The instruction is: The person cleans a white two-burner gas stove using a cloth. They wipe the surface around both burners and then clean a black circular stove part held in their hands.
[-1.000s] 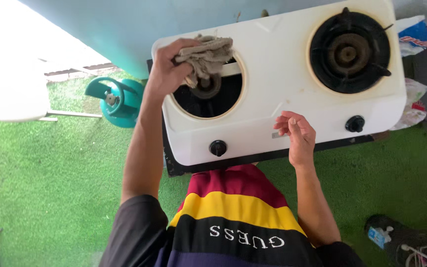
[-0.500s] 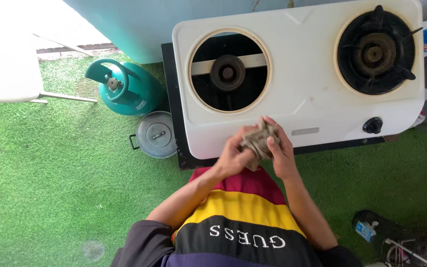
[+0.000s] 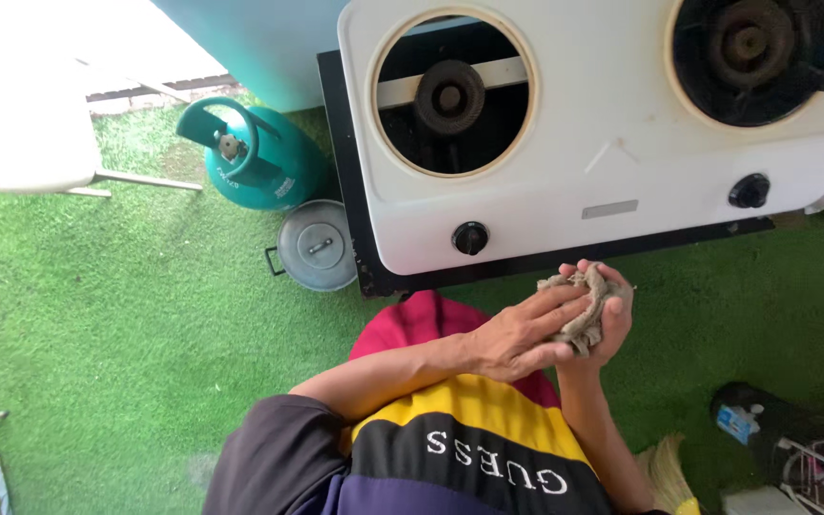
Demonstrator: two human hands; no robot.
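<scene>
A person seen from above presses a crumpled grey-brown cloth (image 3: 579,310) between both hands, the left hand (image 3: 517,334) laid flat over it with fingers extended and the right hand (image 3: 612,305) cupped beneath and around it, so the rag sits clamped palm to palm in front of the striped shirt (image 3: 469,439). Just beyond the hands lies the front edge of a white two-burner gas stove (image 3: 565,162); its left knob (image 3: 470,237) is ahead and to the left of them, its right knob (image 3: 749,190) ahead and to the right. The left burner well (image 3: 450,95) stands bare, with no pot support, while the right burner (image 3: 746,48) has its dark grate in place. The white top looks largely clean, though faint marks show near the centre, so wiping appears partly done, with the burner wells seemingly left. Well off to the left of the hands, a teal gas cylinder (image 3: 255,157) and a round metal lid (image 3: 317,245) rest on green artificial turf (image 3: 97,315).
</scene>
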